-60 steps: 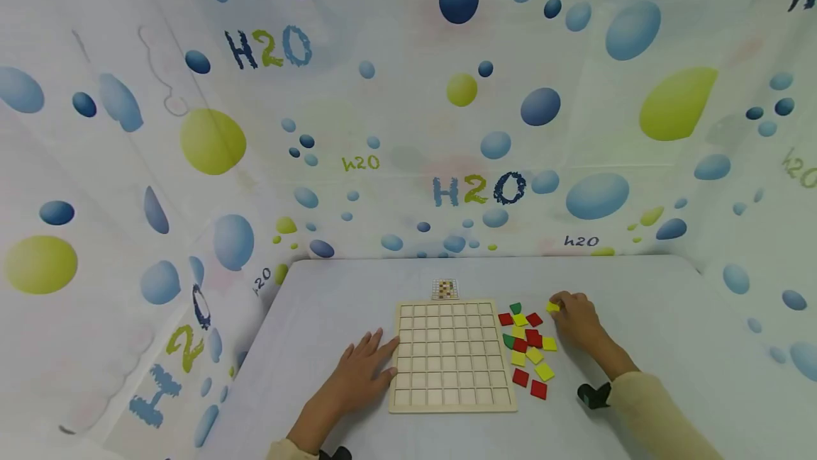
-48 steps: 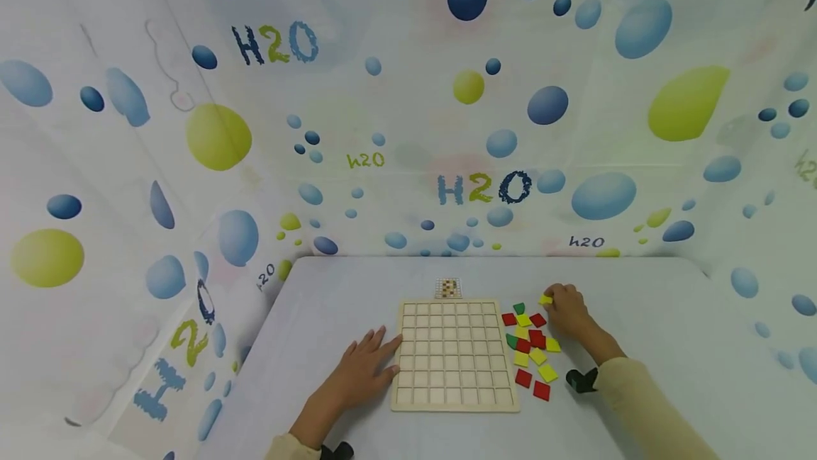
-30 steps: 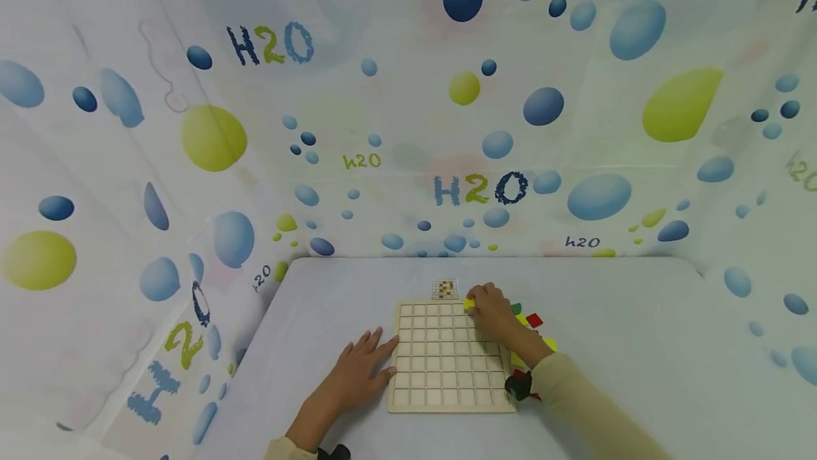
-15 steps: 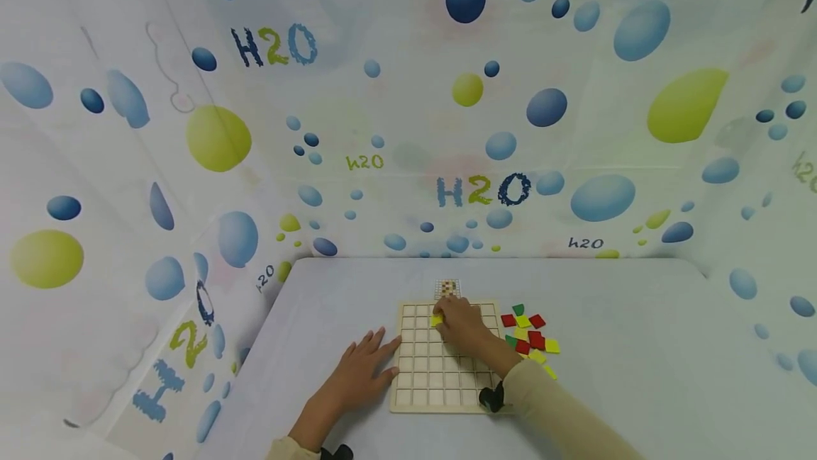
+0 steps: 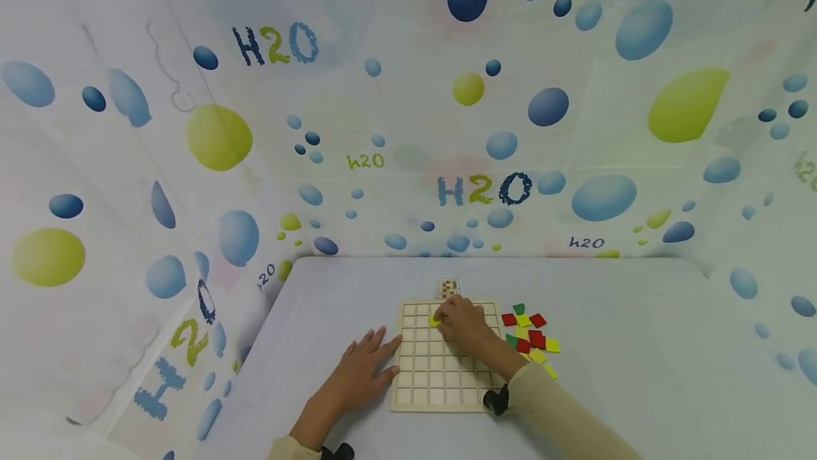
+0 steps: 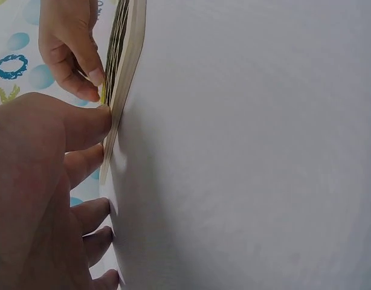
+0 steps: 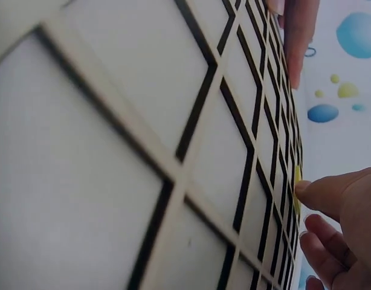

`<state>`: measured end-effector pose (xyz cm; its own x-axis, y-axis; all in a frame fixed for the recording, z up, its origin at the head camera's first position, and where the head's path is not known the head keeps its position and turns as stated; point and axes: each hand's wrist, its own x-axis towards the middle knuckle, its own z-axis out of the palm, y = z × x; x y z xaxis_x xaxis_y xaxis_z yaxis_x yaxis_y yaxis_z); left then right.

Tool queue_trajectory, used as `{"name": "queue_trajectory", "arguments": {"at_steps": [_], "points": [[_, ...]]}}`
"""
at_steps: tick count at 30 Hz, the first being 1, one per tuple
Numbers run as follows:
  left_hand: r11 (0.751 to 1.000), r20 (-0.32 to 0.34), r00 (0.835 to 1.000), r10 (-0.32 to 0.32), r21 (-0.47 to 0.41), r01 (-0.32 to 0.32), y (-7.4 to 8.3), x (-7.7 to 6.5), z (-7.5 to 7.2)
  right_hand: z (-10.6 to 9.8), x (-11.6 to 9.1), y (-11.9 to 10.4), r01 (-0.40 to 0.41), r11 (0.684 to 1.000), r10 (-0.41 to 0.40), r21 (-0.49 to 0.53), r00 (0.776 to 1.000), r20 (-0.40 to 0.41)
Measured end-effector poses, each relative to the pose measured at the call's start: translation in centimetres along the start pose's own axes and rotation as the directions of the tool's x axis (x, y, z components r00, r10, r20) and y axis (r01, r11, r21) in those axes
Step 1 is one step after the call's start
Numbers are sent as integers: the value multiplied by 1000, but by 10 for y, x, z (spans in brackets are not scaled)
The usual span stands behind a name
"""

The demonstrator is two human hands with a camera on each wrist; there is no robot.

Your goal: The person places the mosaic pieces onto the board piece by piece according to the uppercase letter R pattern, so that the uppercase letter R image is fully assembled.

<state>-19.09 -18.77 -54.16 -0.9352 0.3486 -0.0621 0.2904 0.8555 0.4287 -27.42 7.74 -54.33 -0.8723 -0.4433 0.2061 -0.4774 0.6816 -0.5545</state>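
Board (image 5: 436, 380) of pale wood, split into little square boxes, on a white table (image 5: 625, 346). Flat yellow square tile (image 5: 435, 320) near its far edge, pinched in the right hand (image 5: 469, 325); cannot tell whether inside a box. Left hand (image 5: 367, 369), fingers apart, touching the left edge. Flat red, yellow and green pieces (image 5: 537, 339) beside the right edge.

Tiles (image 5: 537, 339) right of the board (image 5: 421, 372), card (image 5: 447, 287) behind it.
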Motion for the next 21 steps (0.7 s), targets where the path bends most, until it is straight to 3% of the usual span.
{"name": "queue_trajectory", "arguments": {"at_steps": [5, 10, 16, 21], "points": [[1000, 1, 1000, 9, 2, -9, 1, 2, 1, -17, -12, 20, -128, 992, 128, 14, 992, 8], [1000, 10, 1000, -16, -1, 16, 1, 1, 0, -49, -33, 54, -244, 969, 245, 33, 969, -31], [1000, 13, 1000, 1, -27, -1, 4, 0, -4, -87, -62, 87, -412, 911, 409, -9, 908, -91], [1000, 13, 1000, 0, -28, 1, 3, 2, -3, -100, -78, 109, -507, 862, 506, -17, 862, -44]]}}
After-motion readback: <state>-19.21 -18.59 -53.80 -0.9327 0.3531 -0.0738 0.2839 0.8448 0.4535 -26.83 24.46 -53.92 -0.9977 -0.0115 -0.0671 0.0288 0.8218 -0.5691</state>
